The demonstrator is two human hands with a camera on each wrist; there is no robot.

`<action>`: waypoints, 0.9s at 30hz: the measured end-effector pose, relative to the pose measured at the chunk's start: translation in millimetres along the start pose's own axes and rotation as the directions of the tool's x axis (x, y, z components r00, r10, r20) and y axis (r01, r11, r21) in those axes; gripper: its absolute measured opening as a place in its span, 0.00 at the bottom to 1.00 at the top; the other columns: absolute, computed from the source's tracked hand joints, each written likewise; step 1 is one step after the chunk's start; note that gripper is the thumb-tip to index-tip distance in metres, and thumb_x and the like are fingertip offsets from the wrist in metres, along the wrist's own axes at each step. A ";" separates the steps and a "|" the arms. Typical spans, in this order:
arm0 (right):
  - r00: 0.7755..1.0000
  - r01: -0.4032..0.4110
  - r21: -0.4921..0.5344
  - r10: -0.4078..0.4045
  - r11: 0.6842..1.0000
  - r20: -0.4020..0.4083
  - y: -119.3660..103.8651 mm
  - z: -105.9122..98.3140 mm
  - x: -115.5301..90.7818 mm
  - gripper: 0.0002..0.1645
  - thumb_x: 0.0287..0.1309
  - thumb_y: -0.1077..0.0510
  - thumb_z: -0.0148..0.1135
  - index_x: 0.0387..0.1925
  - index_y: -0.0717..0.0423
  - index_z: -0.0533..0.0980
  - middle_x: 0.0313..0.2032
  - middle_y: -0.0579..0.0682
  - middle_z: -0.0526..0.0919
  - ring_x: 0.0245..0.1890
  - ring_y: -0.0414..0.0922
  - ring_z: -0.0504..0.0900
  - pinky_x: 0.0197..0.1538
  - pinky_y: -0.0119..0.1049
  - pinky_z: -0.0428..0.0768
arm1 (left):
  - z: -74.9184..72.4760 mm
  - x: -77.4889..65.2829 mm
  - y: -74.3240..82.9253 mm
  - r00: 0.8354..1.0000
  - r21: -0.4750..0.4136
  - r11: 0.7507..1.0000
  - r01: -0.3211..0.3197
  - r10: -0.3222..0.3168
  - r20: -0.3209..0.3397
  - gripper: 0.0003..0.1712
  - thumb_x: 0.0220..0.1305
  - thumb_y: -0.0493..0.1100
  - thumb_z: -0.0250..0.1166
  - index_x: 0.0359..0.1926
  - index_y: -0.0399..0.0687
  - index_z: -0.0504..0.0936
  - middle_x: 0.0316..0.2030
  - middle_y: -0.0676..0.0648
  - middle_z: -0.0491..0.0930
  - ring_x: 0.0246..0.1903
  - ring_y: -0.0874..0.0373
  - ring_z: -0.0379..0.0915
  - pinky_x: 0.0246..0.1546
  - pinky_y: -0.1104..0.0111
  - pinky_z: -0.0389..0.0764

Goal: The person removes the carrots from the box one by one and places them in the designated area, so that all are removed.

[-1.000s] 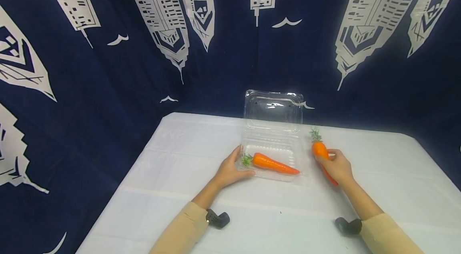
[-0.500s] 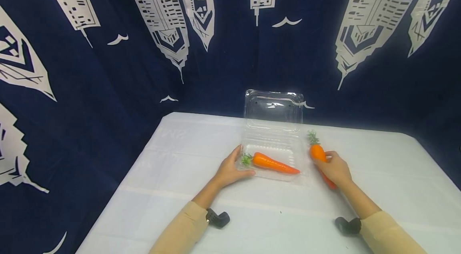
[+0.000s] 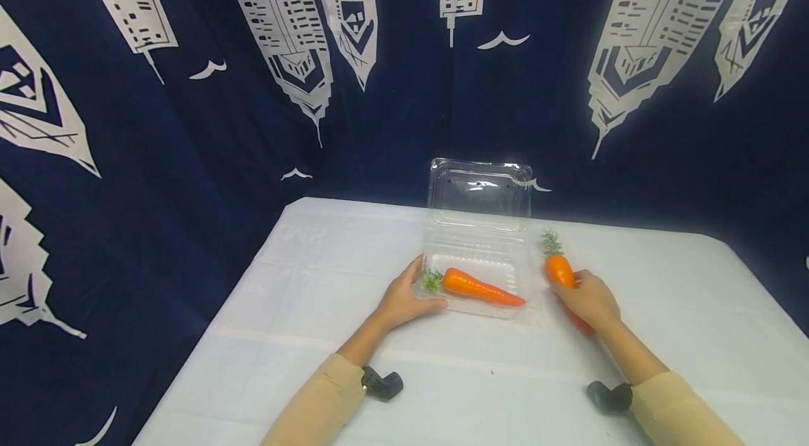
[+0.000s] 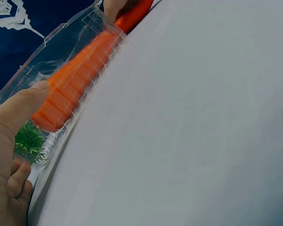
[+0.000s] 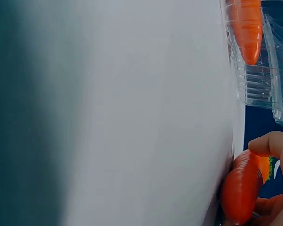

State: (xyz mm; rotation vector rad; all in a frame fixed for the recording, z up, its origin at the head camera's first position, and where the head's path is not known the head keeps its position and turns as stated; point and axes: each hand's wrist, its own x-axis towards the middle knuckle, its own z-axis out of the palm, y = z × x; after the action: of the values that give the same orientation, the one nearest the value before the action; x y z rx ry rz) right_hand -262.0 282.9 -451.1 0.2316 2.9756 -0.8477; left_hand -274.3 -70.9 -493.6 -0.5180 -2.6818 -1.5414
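Note:
A clear plastic clamshell container (image 3: 468,249) stands on the table with its lid raised at the back. One orange carrot (image 3: 480,287) with a green leafy top lies inside, leaves to the left. My left hand (image 3: 404,297) grips the container's left end, thumb along the near wall, as the left wrist view (image 4: 9,127) also shows. To the right of the container, my right hand (image 3: 589,300) holds a second carrot (image 3: 559,270) between thumb and fingers, leaves pointing away from me. In the right wrist view this carrot (image 5: 240,190) is low over the white cloth.
White cloth covers the table (image 3: 316,277). Behind it hangs a dark blue curtain (image 3: 392,123) printed with white buildings and birds. Black devices are strapped to both wrists, the left one (image 3: 382,384) and the right one (image 3: 610,397).
My right hand and its carrot have shifted slightly toward me, with a small sway left and back. The left hand, the container and the carrot inside have stayed put.

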 end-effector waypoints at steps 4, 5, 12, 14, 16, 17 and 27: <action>1.000 0.002 0.004 -0.002 1.000 -0.006 1.0 -2.2 -0.7 0.45 0.57 0.36 0.51 0.51 0.78 0.62 0.40 0.71 0.73 0.35 0.58 0.73 0.36 0.49 0.73 | 0.3 0.1 -0.9 1.000 0.001 1.000 -0.002 0.002 0.002 0.63 0.39 0.64 0.73 0.71 0.51 0.50 0.66 0.45 0.58 0.64 0.51 0.56 0.62 0.57 0.60; 1.000 -0.001 0.005 0.001 1.000 -0.005 1.4 -2.5 -0.6 0.45 0.57 0.36 0.51 0.51 0.78 0.62 0.40 0.71 0.73 0.35 0.59 0.73 0.37 0.49 0.73 | 0.4 0.1 -1.0 1.000 0.004 1.000 -0.001 0.001 0.003 0.63 0.39 0.64 0.73 0.71 0.51 0.50 0.66 0.46 0.58 0.64 0.51 0.56 0.62 0.57 0.60; 1.000 -0.014 0.017 0.014 1.000 0.001 6.2 -5.6 2.9 0.49 0.56 0.33 0.50 0.53 0.78 0.62 0.45 0.73 0.73 0.40 0.62 0.73 0.42 0.53 0.74 | 0.7 -0.1 -0.4 1.000 0.006 1.000 0.002 -0.002 0.003 0.63 0.38 0.65 0.73 0.71 0.52 0.49 0.67 0.47 0.57 0.63 0.51 0.56 0.62 0.57 0.60; 0.999 -0.031 0.029 0.030 0.999 0.011 6.0 -8.4 2.9 0.50 0.56 0.33 0.50 0.54 0.78 0.61 0.46 0.74 0.72 0.42 0.63 0.73 0.43 0.54 0.73 | 0.5 0.1 -0.1 1.000 0.008 1.000 0.003 -0.003 0.003 0.63 0.38 0.65 0.73 0.71 0.52 0.49 0.67 0.47 0.57 0.63 0.51 0.57 0.62 0.57 0.60; 0.999 -0.045 0.056 0.045 0.997 0.015 3.4 -12.5 1.3 0.49 0.57 0.34 0.49 0.56 0.78 0.60 0.47 0.74 0.71 0.43 0.64 0.72 0.44 0.55 0.74 | 0.3 0.2 0.1 1.000 0.010 1.000 0.004 -0.004 0.002 0.63 0.39 0.65 0.72 0.71 0.52 0.49 0.67 0.47 0.57 0.63 0.50 0.57 0.62 0.56 0.60; 0.999 -0.050 0.071 0.050 0.996 0.012 1.4 -14.7 0.4 0.48 0.57 0.35 0.50 0.56 0.78 0.59 0.48 0.74 0.70 0.43 0.64 0.72 0.44 0.55 0.74 | 0.2 0.2 0.3 1.000 0.010 1.000 0.003 -0.003 0.001 0.63 0.39 0.65 0.72 0.71 0.52 0.49 0.67 0.46 0.58 0.63 0.50 0.57 0.62 0.56 0.60; 0.995 0.001 0.206 0.020 0.978 -0.102 -35.2 -29.0 -10.1 0.38 0.61 0.45 0.51 0.59 0.73 0.60 0.48 0.71 0.70 0.43 0.62 0.72 0.44 0.51 0.76 | 0.5 0.1 0.2 1.000 0.009 1.000 -0.005 0.005 -0.003 0.63 0.39 0.65 0.72 0.71 0.51 0.50 0.66 0.45 0.58 0.63 0.50 0.58 0.62 0.56 0.60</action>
State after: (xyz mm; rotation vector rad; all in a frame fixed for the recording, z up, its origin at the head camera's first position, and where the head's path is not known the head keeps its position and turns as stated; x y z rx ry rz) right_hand -257.4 267.3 -407.4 0.3057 2.9756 -1.1800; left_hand -274.2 -70.4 -493.7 -0.5213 -2.6820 -1.5276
